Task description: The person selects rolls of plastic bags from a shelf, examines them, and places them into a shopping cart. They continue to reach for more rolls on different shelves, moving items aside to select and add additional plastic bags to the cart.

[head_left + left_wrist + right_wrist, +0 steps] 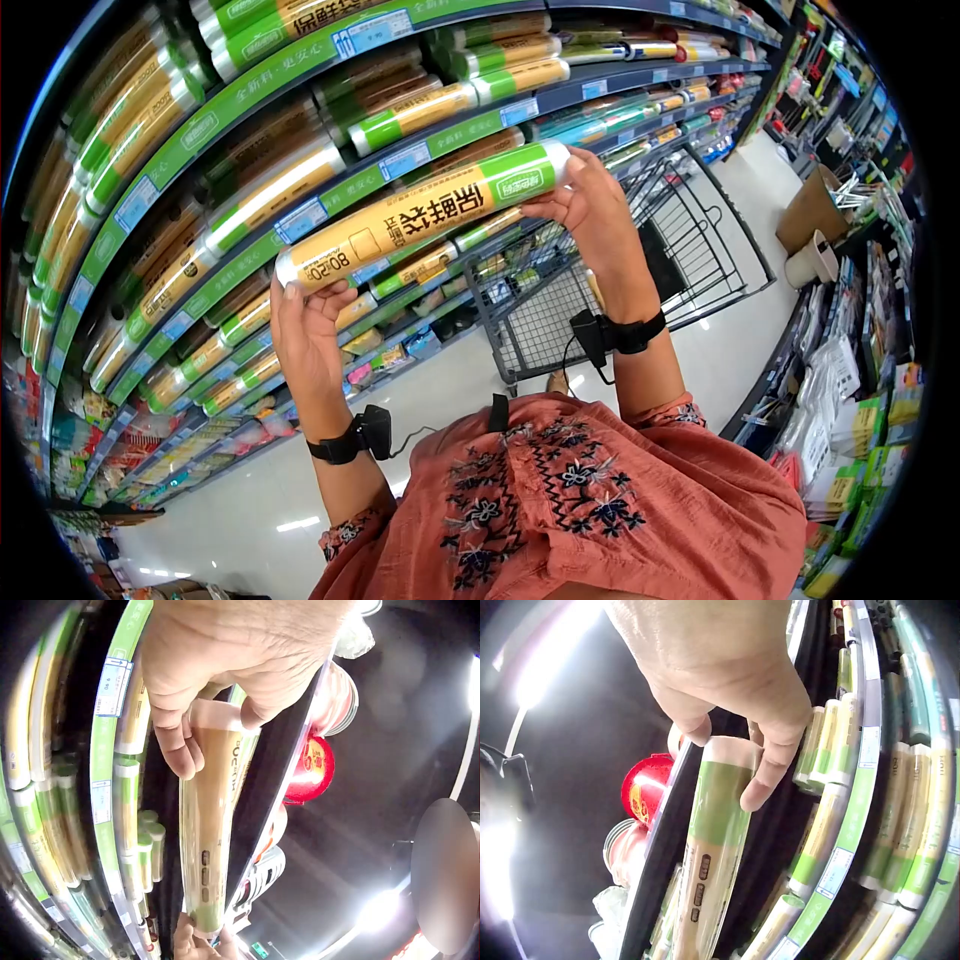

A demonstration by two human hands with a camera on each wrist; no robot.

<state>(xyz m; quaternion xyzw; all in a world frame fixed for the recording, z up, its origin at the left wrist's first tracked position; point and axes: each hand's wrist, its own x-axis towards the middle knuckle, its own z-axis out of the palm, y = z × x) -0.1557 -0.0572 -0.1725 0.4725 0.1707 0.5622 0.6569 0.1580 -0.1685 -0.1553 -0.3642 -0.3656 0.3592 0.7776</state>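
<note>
A long yellow and green roll of food storage bags, with large printed characters and whitish ends, is held up across the front of the shelves. My left hand grips its left end, thumb on the near side. At the green-banded end, my right hand pinches the roll between thumb and fingers. The left wrist view shows the left hand with its thumb and fingers on opposite sides of the roll's pale end. In the right wrist view, the right hand holds the other end likewise.
Tiered shelves with similar rolls and blue price tags curve along the left and front. A metal shopping cart stands at the right on a pale shiny floor. Packaged goods line the far right side.
</note>
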